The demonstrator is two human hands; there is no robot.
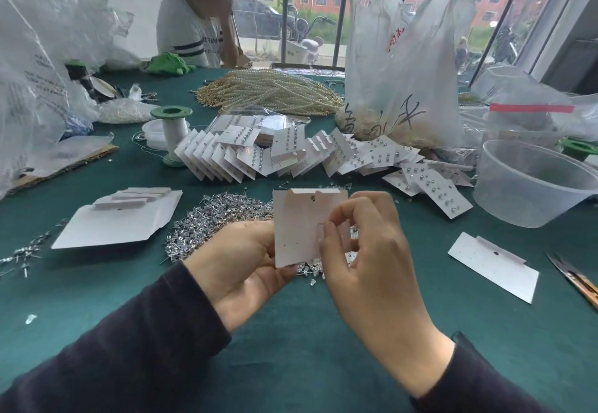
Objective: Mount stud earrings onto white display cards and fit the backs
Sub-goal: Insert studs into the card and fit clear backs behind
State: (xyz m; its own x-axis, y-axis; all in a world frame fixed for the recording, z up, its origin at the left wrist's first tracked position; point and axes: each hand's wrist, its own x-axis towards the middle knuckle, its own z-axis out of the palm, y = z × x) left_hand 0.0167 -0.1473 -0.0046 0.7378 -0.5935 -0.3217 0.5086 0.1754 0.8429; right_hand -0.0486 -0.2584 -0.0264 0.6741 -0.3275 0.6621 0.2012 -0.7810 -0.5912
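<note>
My left hand (239, 260) grips one display card (299, 228) by its lower-left edge, upright above the table centre. My right hand (365, 250) pinches the card's right edge; whether a stud sits between those fingertips cannot be told. One stud pile (220, 221) lies at 10 o'clock, touching the card's outline. One blank-card stack (116, 221) lies at 9 o'clock, one loose blank card (495, 267) at 3 o'clock. Finished cards (291, 150), too many to count, fan out at 12 o'clock. One plastic tub (534, 183) stands at 2 o'clock. Green cloth (307, 348) shows at 6 o'clock between my forearms.
</note>
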